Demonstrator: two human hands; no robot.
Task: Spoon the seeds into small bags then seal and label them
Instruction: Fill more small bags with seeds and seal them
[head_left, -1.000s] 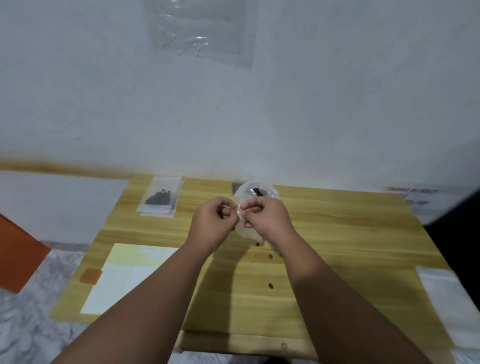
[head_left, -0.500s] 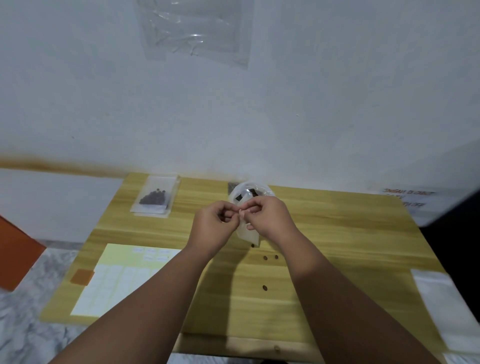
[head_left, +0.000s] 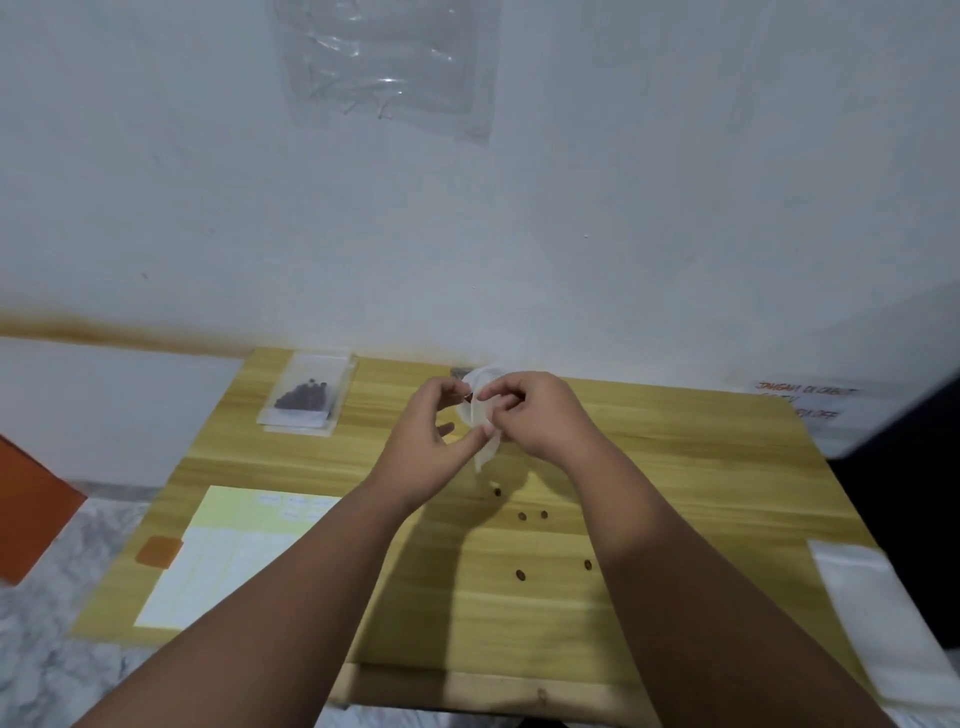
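Observation:
Above the far middle of the wooden table (head_left: 675, 467), both hands hold a small clear plastic bag (head_left: 480, 415). My left hand (head_left: 431, 441) pinches its left edge and my right hand (head_left: 535, 415) pinches its top right. The bag hangs crumpled between the fingers; what it contains is hidden. Several dark seeds (head_left: 522, 516) lie loose on the wood below the hands. A filled bag of dark seeds (head_left: 306, 397) lies flat on a few other bags at the far left corner. A sheet of white labels (head_left: 228, 556) lies at the near left.
A stack of empty clear bags (head_left: 878, 613) sits at the table's near right edge. The white wall stands right behind the table, with a plastic sleeve (head_left: 384, 62) stuck on it. An orange object (head_left: 31, 519) is on the floor to the left.
The view has tilted so the hands sit lower in it. My left thumb has slid down the bag's edge and the bag hangs more crumpled. More loose seeds show on the table.

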